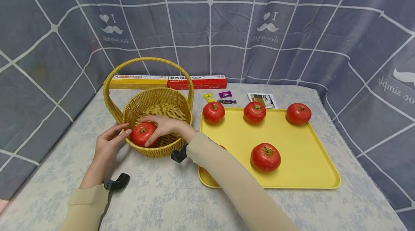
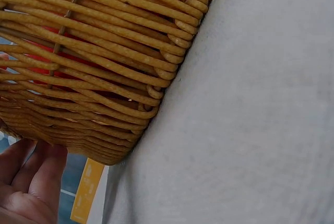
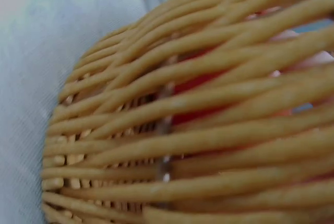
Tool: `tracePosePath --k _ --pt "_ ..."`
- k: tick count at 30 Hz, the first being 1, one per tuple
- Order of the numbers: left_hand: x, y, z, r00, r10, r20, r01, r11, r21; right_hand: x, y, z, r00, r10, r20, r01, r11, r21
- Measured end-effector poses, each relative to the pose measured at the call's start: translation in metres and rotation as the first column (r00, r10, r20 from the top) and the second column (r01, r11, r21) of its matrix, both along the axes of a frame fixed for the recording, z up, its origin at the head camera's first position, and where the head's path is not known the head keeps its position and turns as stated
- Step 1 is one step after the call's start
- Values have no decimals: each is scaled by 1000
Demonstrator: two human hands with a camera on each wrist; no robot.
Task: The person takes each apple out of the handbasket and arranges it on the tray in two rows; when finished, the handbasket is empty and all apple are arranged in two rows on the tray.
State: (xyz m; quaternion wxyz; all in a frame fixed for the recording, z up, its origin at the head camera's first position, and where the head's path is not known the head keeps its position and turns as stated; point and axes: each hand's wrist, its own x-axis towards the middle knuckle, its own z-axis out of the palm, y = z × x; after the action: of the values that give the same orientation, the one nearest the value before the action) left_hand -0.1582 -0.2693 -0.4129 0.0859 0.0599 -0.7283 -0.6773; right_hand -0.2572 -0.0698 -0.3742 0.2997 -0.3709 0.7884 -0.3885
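Apple (image 1: 142,134), round and red, sitting just inside the near rim of the wicker basket (image 1: 162,110), with no long axis to speak of; stem end hidden under the fingers, so cannot tell which way it points. Right hand (image 1: 163,127) curled over the top of the apple, fingers wrapped down its near side, forearm reaching across the near left corner of the yellow tray (image 1: 298,173). Left hand (image 1: 108,144) outside the basket, fingers fairly straight and resting against the outer wall by the rim, holding nothing. Seen through the weave from both wrist views as red patches behind the wicker strands. Basket upright on the table (image 1: 168,198), its arched handle standing over it.

Four more apples in plain view on the tray: three in a row along the far edge, one nearer the middle. Beyond the tray, a few wrapped sweets (image 1: 225,95) and a small printed card (image 1: 262,99). Two long pasta boxes (image 1: 166,81), one yellow and one red, lying end to end along the back edge. Table covered in a pale grey-blue patterned cloth. Grey fabric backdrop (image 1: 291,36) with white grid lines and moustache prints hung on three sides.
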Motion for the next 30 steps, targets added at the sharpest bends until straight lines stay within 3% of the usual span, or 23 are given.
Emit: tracePosePath --k 9,16,24,27,30 --pt "-1 -1 -1 1000 0 -5 0 1000 -4 1 6 12 998 -26 53 29 999 -45" --pt "0 -1 -1 1000 3 -6 -3 1000 0 3 34 50 999 -20 39 22 998 -54" --pt "0 -1 -2 1000 -17 -14 17 1000 17 11 117 107 992 41 -120 -53 994 -99" --pt "0 -1 -2 1000 -14 -12 14 999 29 14 159 119 981 37 -190 -61 991 -121" --pt "1 -1 -2 1000 -9 -8 9 999 33 20 203 126 981 -5 -193 -23 990 -142"
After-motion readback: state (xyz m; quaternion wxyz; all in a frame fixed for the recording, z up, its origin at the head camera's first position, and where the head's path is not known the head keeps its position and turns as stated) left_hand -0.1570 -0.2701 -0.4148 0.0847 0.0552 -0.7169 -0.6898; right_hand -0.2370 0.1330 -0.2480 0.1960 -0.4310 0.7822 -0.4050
